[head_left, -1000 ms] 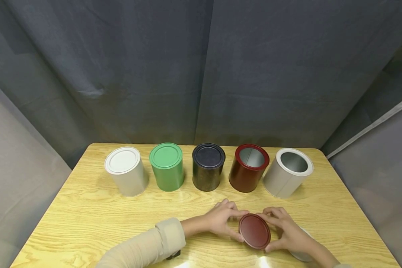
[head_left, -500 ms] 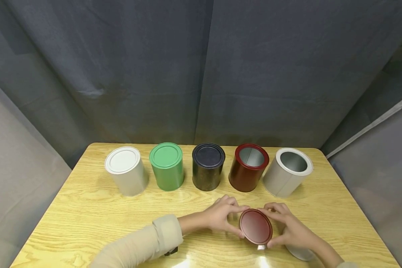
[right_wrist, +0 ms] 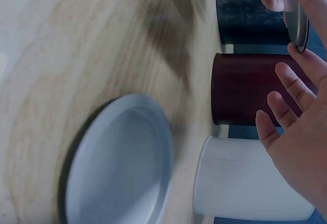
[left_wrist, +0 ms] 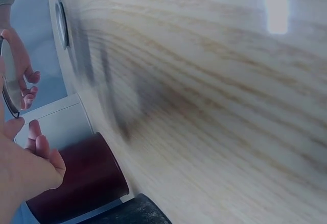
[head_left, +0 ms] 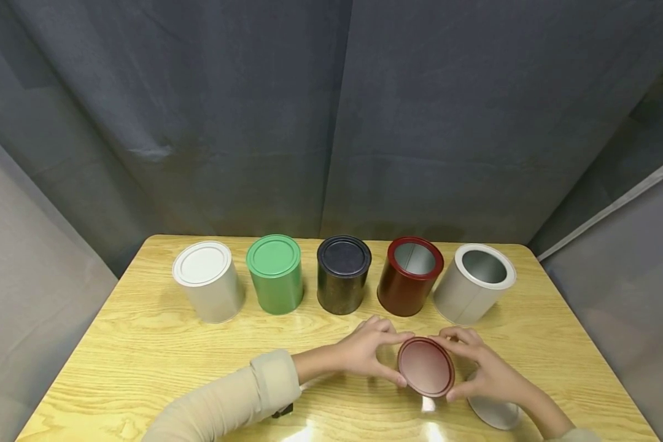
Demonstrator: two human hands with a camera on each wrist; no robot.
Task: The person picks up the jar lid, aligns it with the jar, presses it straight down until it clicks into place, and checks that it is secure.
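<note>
Red lid [head_left: 426,366] is looking dark red, round, with a raised rim and a soft sheen over its top face; wrist views are showing a grey underside. It's being held clear of the table [head_left: 143,344], on the near side of the red can [head_left: 406,291]. Left hand [head_left: 364,352] is pinching the left edge between thumb and index — right hand [head_left: 477,365] is doing the same on the right edge, its other fingers bending loosely.

Table is showing yellowish wood grain, glossy, catching light at the near edge. Pale lid [head_left: 495,412] is lying on it by the right wrist. White can [head_left: 215,301], green can [head_left: 280,291], black can [head_left: 341,291], red can and another white can [head_left: 464,298] are lining the far side, the last two gaping. Grey curtains [head_left: 254,123] are hanging behind; paler cloth [head_left: 27,294] is flanking.

Red face is pointing up toward the head camera, underside down — outline's reading slightly oval, longer axis running upper left to lower right.
</note>
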